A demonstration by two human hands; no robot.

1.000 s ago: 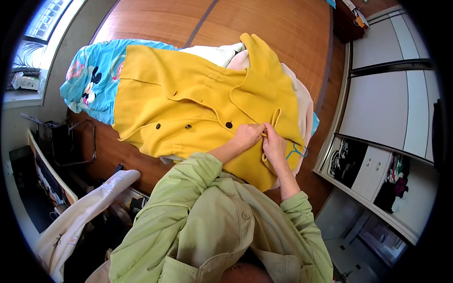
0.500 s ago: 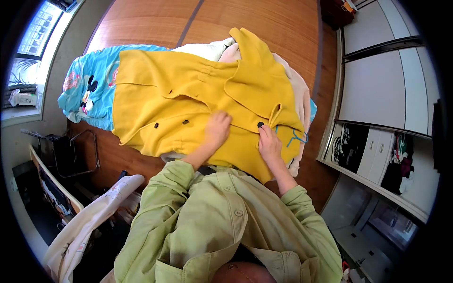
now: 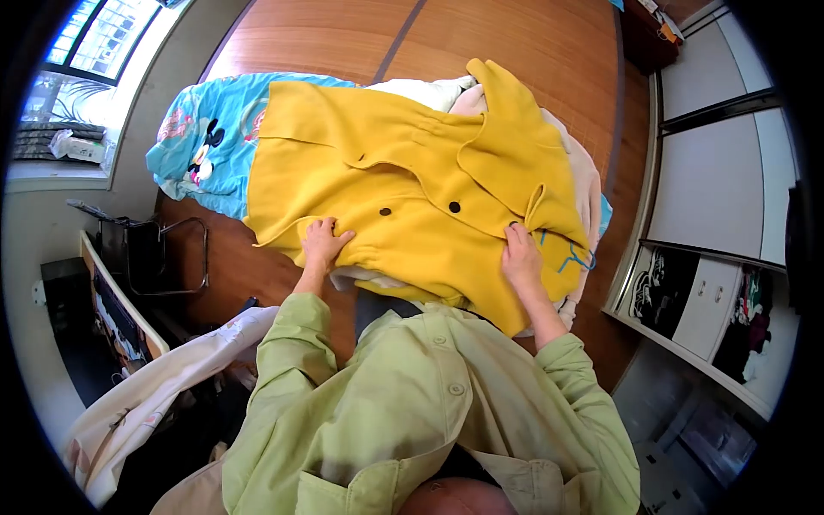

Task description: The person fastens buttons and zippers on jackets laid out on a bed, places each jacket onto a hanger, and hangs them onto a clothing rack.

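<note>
A yellow coat (image 3: 343, 120) lies spread out, front side up, with dark buttons along its front. My left hand (image 3: 324, 244) rests on the lower front panel near the coat's bottom side, its thumb spread away from the fingers. At the front edge near the collar, my right hand (image 3: 522, 257) is closed on the coat beside a dark button (image 3: 513, 225), which the fingertips partly cover. Two other buttons show plainly between my hands: a middle button (image 3: 455, 207) and a left button (image 3: 384, 211). A blue hanger (image 3: 577, 259) sticks out past the collar.
Beneath the coat are a blue cartoon-print cloth (image 3: 193, 120) and pale pink bedding (image 3: 586, 189) on a wooden surface (image 3: 506, 39). A metal-framed chair (image 3: 206, 253) stands left. White fabric (image 3: 163, 390) drapes at lower left. Wardrobe doors (image 3: 717, 189) and shelves of clothes line the right.
My left hand has moved left from the coat's middle to its lower panel, and the middle buttons show more plainly. My right hand stays at the button near the collar. The view has shifted.
</note>
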